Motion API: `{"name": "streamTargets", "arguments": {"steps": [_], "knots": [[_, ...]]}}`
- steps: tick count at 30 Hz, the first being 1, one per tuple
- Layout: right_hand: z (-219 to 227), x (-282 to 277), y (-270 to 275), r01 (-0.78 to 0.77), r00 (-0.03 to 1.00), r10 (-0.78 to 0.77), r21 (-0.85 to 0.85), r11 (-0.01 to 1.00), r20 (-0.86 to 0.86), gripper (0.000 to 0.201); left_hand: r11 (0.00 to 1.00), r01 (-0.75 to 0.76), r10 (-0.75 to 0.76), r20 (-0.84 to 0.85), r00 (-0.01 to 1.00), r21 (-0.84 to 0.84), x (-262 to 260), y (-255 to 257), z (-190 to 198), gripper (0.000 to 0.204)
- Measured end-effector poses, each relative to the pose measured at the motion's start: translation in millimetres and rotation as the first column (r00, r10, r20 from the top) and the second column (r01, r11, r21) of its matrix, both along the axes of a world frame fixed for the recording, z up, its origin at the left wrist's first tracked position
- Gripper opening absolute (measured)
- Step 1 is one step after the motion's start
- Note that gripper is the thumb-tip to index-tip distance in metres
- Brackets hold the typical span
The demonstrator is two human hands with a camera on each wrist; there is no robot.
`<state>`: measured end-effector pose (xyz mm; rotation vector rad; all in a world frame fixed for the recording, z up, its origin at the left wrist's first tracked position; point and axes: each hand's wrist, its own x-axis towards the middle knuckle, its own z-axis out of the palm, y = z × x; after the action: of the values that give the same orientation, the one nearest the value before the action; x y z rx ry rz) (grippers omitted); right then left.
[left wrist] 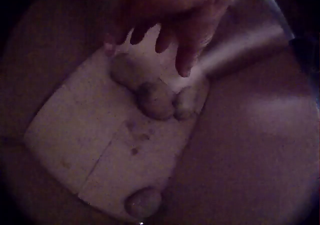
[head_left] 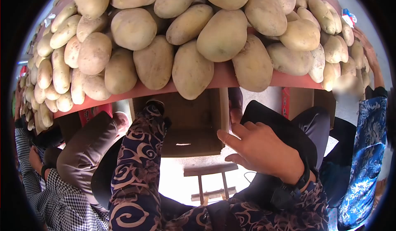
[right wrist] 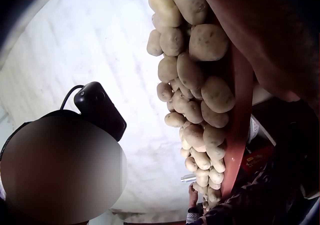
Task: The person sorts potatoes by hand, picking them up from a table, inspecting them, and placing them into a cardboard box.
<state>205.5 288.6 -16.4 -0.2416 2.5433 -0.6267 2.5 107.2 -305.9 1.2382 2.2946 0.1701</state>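
In the left wrist view, my left hand [left wrist: 165, 20] hangs with fingers spread and pointing down, nothing visible in its grasp. Close below the fingertips, several dim potatoes [left wrist: 155, 100] lie on a pale, seamed surface [left wrist: 95, 130]; another potato [left wrist: 143, 201] lies apart. The head view shows my left sleeve [head_left: 138, 165] reaching up to the table edge, with that hand hidden. My right hand [head_left: 264, 148] is held below the table edge, fingers loosely extended and holding nothing. Potatoes [head_left: 222, 35] are piled on the red table [head_left: 222, 79] above it.
An open cardboard box [head_left: 189, 142] stands under the table, between my arms. Below it is a small wooden stool or frame [head_left: 210, 171]. People sit on both sides: a checkered sleeve [head_left: 70, 202] at left, a blue patterned sleeve [head_left: 365, 161] at right.
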Motion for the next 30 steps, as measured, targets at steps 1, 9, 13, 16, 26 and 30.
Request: {"name": "streamTargets", "arguments": {"steps": [1, 9, 13, 16, 26, 30], "knots": [[0, 0, 1, 0.001, 1.0, -0.001, 0.003, 1.0, 0.005, 0.052, 1.0, 0.002, -0.002, 0.0, 1.0, -0.013, -1, 3, -4, 0.046], [-2, -5, 7, 0.017, 0.999, -0.017, -0.006, 1.0, -0.043, 0.054, 0.999, -0.001, 0.001, 0.012, 1.0, -0.046, -2, 20, -19, 0.044], [-5, -6, 8, 0.0, 0.998, 0.001, 0.009, 1.0, -0.065, 0.052, 0.999, -0.007, 0.008, 0.026, 1.0, -0.044, 0, 24, -27, 0.042], [-5, -9, 6, 0.013, 0.998, -0.012, 0.006, 1.0, -0.055, 0.05, 0.999, -0.014, 0.015, 0.035, 0.999, -0.034, 4, 26, -30, 0.042], [-3, -15, 11, 0.05, 0.996, -0.054, -0.053, 0.997, -0.077, 0.05, 0.998, -0.039, 0.042, 0.048, 0.998, -0.05, 18, 18, -28, 0.039], [9, -22, 22, 0.211, 0.797, -0.457, -0.528, 0.823, -0.395, 0.074, 0.997, -0.055, 0.059, 0.067, 0.996, -0.054, 27, 20, -23, 0.038]]}}
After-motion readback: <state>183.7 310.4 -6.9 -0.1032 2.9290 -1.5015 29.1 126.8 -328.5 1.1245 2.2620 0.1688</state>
